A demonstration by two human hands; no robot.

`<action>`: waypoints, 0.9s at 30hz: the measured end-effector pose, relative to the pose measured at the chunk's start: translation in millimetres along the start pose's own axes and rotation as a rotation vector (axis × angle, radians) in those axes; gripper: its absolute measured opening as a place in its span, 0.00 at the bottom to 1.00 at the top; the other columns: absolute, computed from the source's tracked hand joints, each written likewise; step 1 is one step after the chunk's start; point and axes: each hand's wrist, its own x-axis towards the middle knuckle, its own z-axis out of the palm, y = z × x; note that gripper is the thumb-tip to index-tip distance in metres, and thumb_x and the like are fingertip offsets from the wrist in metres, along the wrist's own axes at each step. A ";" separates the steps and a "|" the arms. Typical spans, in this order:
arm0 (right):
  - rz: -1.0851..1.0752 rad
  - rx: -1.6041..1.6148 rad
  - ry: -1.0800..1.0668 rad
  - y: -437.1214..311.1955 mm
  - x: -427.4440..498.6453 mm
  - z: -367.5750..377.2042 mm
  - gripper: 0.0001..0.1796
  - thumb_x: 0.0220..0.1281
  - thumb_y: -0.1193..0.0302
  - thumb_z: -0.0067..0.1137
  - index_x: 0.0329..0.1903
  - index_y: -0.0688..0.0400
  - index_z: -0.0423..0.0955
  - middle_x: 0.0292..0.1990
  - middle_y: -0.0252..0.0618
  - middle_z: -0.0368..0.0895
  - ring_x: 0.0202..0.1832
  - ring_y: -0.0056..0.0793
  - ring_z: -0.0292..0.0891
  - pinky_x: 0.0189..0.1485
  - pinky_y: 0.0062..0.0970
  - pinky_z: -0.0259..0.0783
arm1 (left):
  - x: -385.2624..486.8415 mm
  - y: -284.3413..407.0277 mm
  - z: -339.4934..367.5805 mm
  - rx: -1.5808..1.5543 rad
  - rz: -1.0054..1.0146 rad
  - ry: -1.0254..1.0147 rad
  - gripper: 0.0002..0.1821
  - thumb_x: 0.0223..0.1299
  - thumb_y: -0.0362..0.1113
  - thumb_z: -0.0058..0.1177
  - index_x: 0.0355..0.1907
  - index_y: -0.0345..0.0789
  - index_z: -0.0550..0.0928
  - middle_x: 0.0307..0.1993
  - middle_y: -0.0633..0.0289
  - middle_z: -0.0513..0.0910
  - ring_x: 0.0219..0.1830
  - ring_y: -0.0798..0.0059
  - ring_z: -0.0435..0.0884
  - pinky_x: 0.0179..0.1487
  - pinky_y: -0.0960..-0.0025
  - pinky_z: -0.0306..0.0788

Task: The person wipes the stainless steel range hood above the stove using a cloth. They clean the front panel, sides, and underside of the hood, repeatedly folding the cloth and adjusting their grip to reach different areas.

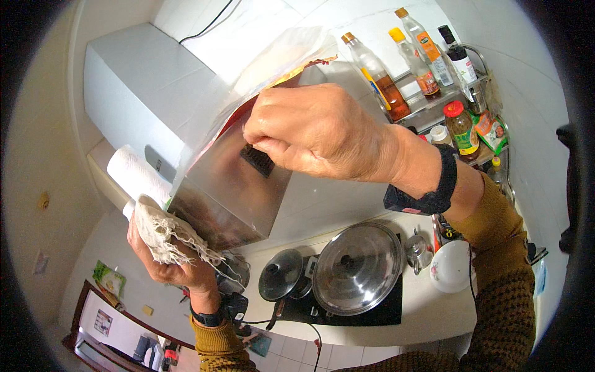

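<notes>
My left hand point(160, 260) is closed around a frayed off-white cloth point(169, 228), beside the lower corner of a stainless-steel range hood point(218, 200). My right hand point(311, 132) is curled into a fist in front of the hood, its fingertips turned away from view. Behind its knuckles runs the edge of a clear plastic sheet point(279, 56) with a red and yellow printed layer, draped over the hood. Whether the fist grips that edge is hidden. Just below the fist, a small dark patch point(258, 160) shows against the steel; its nature is unclear.
Below, a glass-lidded wok point(358, 269) and a smaller lidded pan point(280, 274) stand on a black cooktop point(388, 311). A floral white bowl point(451, 267) sits to their right. Sauce bottles point(379, 79) crowd a wall rack. A paper towel roll point(139, 176) lies left of the hood.
</notes>
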 end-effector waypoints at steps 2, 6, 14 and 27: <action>-0.038 -0.003 -0.032 5.3 5.7 -1.1 0.05 0.63 0.78 0.62 0.41 0.63 0.76 0.36 0.43 0.79 0.38 0.42 0.80 0.40 0.36 0.77 | -1.2 -0.5 -0.3 0.002 -0.026 0.003 0.33 0.73 0.53 0.59 0.63 0.24 0.79 0.60 0.49 0.81 0.63 0.57 0.79 0.70 0.54 0.69; -0.073 -0.007 -0.091 10.4 12.0 -1.9 0.06 0.62 0.79 0.60 0.40 0.63 0.75 0.35 0.42 0.76 0.38 0.43 0.78 0.39 0.38 0.76 | -2.3 -1.7 0.0 0.000 0.006 0.008 0.35 0.73 0.57 0.57 0.65 0.25 0.78 0.60 0.49 0.80 0.63 0.57 0.79 0.70 0.54 0.69; 0.066 0.031 0.019 4.1 4.2 10.2 0.06 0.59 0.81 0.58 0.36 0.62 0.70 0.31 0.44 0.73 0.33 0.48 0.75 0.36 0.38 0.73 | -3.0 -0.7 -0.8 0.013 -0.025 0.008 0.35 0.73 0.57 0.57 0.64 0.25 0.78 0.61 0.48 0.80 0.64 0.57 0.78 0.70 0.55 0.69; 0.903 1.144 0.156 -73.4 -27.8 -6.8 0.11 0.83 0.66 0.51 0.50 0.62 0.74 0.34 0.33 0.78 0.32 0.18 0.76 0.37 0.19 0.74 | 3.0 -0.3 1.4 0.049 0.103 0.023 0.29 0.66 0.46 0.61 0.61 0.24 0.81 0.59 0.46 0.82 0.62 0.51 0.79 0.72 0.49 0.64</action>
